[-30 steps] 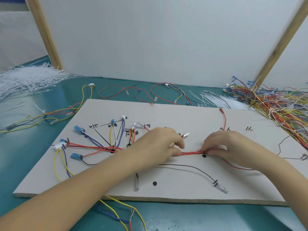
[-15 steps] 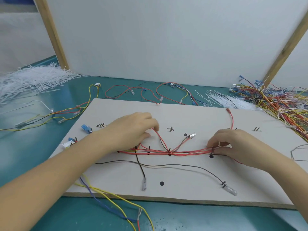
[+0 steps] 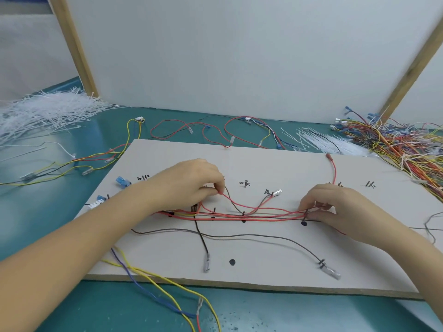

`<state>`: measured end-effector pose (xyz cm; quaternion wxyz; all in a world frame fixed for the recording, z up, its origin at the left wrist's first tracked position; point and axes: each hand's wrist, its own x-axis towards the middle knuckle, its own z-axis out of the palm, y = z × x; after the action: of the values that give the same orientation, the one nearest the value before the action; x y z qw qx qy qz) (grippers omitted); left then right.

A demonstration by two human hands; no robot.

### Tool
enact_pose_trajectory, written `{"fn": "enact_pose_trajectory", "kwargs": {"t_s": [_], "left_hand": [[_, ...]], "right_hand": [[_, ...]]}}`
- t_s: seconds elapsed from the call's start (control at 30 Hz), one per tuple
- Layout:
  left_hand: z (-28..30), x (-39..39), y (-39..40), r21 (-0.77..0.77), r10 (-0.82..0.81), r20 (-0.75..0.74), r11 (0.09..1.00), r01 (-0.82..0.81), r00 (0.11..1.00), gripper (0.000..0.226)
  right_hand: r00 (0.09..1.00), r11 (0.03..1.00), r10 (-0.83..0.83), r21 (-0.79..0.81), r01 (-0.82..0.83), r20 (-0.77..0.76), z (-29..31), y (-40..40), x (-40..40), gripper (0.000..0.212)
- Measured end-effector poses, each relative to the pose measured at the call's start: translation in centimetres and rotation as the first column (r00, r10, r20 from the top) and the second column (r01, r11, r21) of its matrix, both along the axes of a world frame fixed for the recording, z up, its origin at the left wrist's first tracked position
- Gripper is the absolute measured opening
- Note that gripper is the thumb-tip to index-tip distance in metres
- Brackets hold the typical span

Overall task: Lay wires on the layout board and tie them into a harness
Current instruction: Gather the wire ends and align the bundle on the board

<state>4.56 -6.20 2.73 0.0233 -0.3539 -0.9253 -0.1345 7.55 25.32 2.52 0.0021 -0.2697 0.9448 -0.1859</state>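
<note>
My left grip (image 3: 191,185) pinches red wire (image 3: 239,204); right grip (image 3: 335,207) clamps bundle (image 3: 251,215) mid-board. Risk: pulling too hard, bundle drifts off layout board (image 3: 275,264) marks.

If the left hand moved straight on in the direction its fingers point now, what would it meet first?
Its fingertips point right along the board. The left hand would probably first meet the clear terminal on the layout board, though depth is unclear.
</note>
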Motion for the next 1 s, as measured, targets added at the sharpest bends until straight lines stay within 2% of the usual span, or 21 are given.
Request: {"fn": "enact_pose_trajectory", "kwargs": {"t_s": [0.1, 0.23, 0.37, 0.6, 0.8, 1.0], "left_hand": [[0.0, 0.1, -1.0, 0.064, 0.005, 0.014, 0.998, -0.006, 1.0, 0.026], [0.7, -0.2, -3.0, 0.216, 0.136, -0.01, 0.968, -0.13, 0.991, 0.031], [1.5, -0.5, -3.5, 0.156, 0.153, -0.023, 0.977, -0.148, 0.988, 0.029], [1.7, -0.8, 0.6, 0.127, -0.003, -0.016, 0.992, 0.005, 1.0, 0.035], [1.5, -1.2, 2.4, -0.035, -0.039, 0.058, 0.999, 0.041, 0.998, 0.026], [1.1, 0.1, 1.9, 0.009, -0.048, 0.109, 0.999, 0.047, 0.993, 0.021]], "right_hand": [[1.0, 1.0, 0.016, -0.002, -0.016, 0.024, 0.1, 0.0, -0.2, 0.032], [0.999, 1.0, 0.027, -0.007, -0.027, 0.023, 0.0, 0.0, -0.2, 0.03], [0.999, 0.999, 0.041, -0.016, -0.041, 0.011, 0.0, 0.1, -0.1, 0.026], [0.999, 0.998, 0.05, -0.029, -0.051, -0.014, -0.1, 0.1, 0.1, 0.024], [0.999, 0.999, 0.039, -0.024, -0.039, 0.0, -0.1, 0.2, 0.1, 0.025], [1.0, 0.999, 0.015, -0.042, -0.015, 0.002, -0.2, 0.2, 0.1, 0.027]]}}
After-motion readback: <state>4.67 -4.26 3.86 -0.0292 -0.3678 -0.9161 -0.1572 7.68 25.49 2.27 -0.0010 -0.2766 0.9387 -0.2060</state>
